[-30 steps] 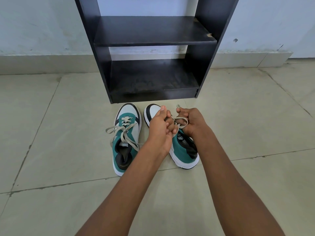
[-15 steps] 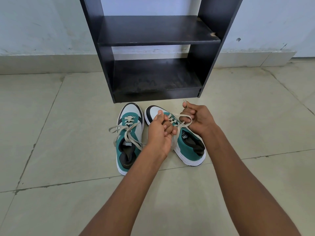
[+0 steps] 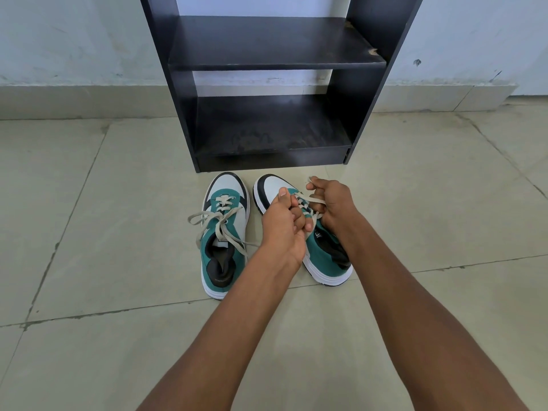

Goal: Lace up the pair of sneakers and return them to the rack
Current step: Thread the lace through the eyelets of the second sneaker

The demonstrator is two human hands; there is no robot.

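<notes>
Sneakers (image 3: 225, 232) (toes toward the rack (image 3: 267, 132)) sit on the floor, both hands' fingers (image 3: 299, 221) pinching the right one's lace (image 3: 311, 200).

— What do we have under everything?

— We see a pale tiled floor (image 3: 89, 203) with dark grout lines, running back to a wall.

— And what rests on it?

— We find a black rack (image 3: 267, 54) standing on the tiles against the wall, with two shelves. Just in front of it we see two sneakers side by side, toes toward the rack. The left sneaker (image 3: 221, 232) sits flat on its sole, its laces loose. The right sneaker (image 3: 320, 256) lies beside it, angled a little, partly covered from our view.
</notes>
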